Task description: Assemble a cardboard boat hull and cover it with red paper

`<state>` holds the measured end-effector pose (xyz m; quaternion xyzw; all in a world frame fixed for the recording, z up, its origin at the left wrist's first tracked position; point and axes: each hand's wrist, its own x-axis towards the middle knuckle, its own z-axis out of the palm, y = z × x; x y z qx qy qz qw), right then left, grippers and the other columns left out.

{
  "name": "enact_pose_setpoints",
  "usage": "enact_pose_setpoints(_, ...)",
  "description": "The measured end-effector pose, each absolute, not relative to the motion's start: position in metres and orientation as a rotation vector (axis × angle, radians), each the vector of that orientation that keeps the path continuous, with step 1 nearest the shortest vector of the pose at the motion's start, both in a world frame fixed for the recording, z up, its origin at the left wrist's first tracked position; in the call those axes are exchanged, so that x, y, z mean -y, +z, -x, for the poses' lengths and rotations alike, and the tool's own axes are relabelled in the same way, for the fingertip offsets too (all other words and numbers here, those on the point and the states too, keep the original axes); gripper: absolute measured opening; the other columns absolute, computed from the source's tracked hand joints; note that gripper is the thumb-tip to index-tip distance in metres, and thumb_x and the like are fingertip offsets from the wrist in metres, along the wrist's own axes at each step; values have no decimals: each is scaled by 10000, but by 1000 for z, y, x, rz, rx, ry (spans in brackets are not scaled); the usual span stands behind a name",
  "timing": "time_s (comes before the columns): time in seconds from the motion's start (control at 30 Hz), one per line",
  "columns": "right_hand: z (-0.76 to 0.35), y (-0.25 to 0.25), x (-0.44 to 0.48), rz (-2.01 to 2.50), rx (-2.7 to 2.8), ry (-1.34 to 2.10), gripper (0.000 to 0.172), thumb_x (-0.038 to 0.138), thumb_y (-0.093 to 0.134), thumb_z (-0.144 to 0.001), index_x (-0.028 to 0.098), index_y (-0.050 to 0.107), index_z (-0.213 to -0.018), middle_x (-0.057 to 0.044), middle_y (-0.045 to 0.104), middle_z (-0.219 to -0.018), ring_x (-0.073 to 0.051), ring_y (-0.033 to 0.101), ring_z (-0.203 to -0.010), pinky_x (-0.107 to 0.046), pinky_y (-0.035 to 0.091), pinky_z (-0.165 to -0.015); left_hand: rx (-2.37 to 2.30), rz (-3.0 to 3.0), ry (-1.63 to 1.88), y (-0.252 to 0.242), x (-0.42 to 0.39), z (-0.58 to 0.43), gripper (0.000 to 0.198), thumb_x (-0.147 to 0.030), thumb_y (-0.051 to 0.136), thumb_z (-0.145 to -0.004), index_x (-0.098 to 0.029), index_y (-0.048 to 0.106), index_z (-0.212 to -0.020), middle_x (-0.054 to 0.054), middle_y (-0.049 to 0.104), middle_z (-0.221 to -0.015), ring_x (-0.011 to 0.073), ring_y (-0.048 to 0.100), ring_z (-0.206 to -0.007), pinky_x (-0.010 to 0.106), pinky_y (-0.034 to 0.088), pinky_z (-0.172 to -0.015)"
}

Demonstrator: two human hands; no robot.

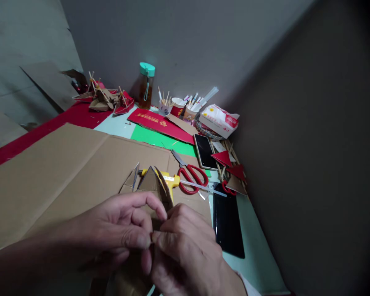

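One table [257, 238], mostly under a big cardboard sheet [64, 172] on your left and middle. Red and green patches show at its far side.

Your right hand [191, 250] is curled, thumb and index nipped together. Your left hand [123, 222] is half-curled, index arched toward the right, thumb tip meeting the right hand's fingertips. Tips close together, gap narrow. Can't tell what, if anything, is pinched there; fingers hide it.

Folded cardboard [151, 183] stands just beyond your hands, peaked edges up, lower part hidden behind your fingers. More brown card shows below your hands; can't tell if it's the same piece.

Red card [160, 123] lies flat across the far side. Tablet [228, 226] is right of your right hand, apart from it. Stick-and-card models [103, 100] sit far left. Tissue pack [218, 119] far right, bottle [146, 92] upright by the wall.

Yellow glue gun [174, 180] lies right behind the folded cardboard, partly covered by it. Scissors [183, 165] just right of the gun, blades pointing away from you. Phone [205, 152] beyond them. Three cups [189, 115] of sticks and pens near the wall. Smallest: red triangles [222, 158] beside the phone, and a clear glue stick [200, 187] out of the gun's back, across the scissors' handles.
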<state>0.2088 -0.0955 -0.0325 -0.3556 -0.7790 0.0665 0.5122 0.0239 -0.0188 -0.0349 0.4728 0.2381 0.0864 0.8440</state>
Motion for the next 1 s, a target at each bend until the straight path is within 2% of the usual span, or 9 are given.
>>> enact_pose_setpoints(0.23,-232,-10,83,848,1505,-29,202,34,480,-874,178,619,-899,3,478,-690,-142,491,-599,-317,408,-550,-837,-1122,508,-12,4,-17,249,-462,785,-835,-232,697,-874,-25,708,-713,9,347,-368,130,186,-355)
enact_pose_setpoints(0.33,-246,-10,82,938,1546,108,209,81,457,-933,206,545,-790,17,428,-665,-145,470,-595,-326,386,-570,-995,-1258,710,-13,-1,-13,304,-556,719,-863,-254,730,-887,-11,671,-697,86,469,-476,193,288,-403)
enact_pose_setpoints(0.43,-257,-14,86,1030,1525,175,267,123,437,-977,210,493,-731,17,429,-661,-142,466,-602,-327,362,-590,-1202,-1649,785,-16,-11,-12,368,-605,589,-902,-267,732,-932,30,712,-831,209,642,-735,307,460,-602)
enact_pose_setpoints(0.53,-267,-18,96,1089,1486,227,274,159,455,-1007,208,500,-741,21,416,-671,-135,429,-607,-320,341,-598,-1331,-1942,700,-21,-23,-13,382,-586,632,-837,-257,701,-1019,53,714,-967,261,634,-852,380,455,-754)
enact_pose_setpoints(0.63,-277,-16,108,1089,1520,364,322,181,483,-1032,208,494,-711,34,407,-634,-121,384,-576,-297,333,-574,-1336,-1961,635,-29,-31,-16,489,-613,658,-795,-232,666,-1103,56,681,-921,259,607,-797,376,436,-726)
enact_pose_setpoints(0.77,-286,-8,121,1014,1784,729,278,210,624,-998,189,612,-721,24,585,-618,-119,528,-573,-267,428,-569,-1291,-1963,540,-42,-29,-20,627,-639,682,-749,-213,625,-1206,60,678,-915,255,601,-748,366,438,-700)
enact_pose_setpoints(0.87,-286,-4,123,888,1987,953,123,210,644,-1001,163,750,-962,-60,782,-892,-167,710,-809,-322,557,-768,-1254,-1979,530,-51,-26,-22,672,-566,716,-764,-213,577,-1319,47,668,-930,243,583,-738,367,423,-733)
enact_pose_setpoints(0.93,-283,-5,121,942,1992,1034,145,240,653,-1002,168,767,-1055,-77,796,-1017,-178,733,-922,-336,565,-850,-1232,-1965,550,-56,-26,-24,659,-515,710,-779,-215,562,-1348,28,655,-892,236,573,-727,364,418,-740)
enact_pose_setpoints(1.0,-280,-8,115,1156,1874,1026,161,308,671,-991,187,769,-1034,-52,791,-990,-168,729,-901,-306,558,-816,-1212,-1921,577,-57,-27,-25,604,-491,694,-781,-208,589,-1304,27,661,-878,238,588,-733,363,431,-733)
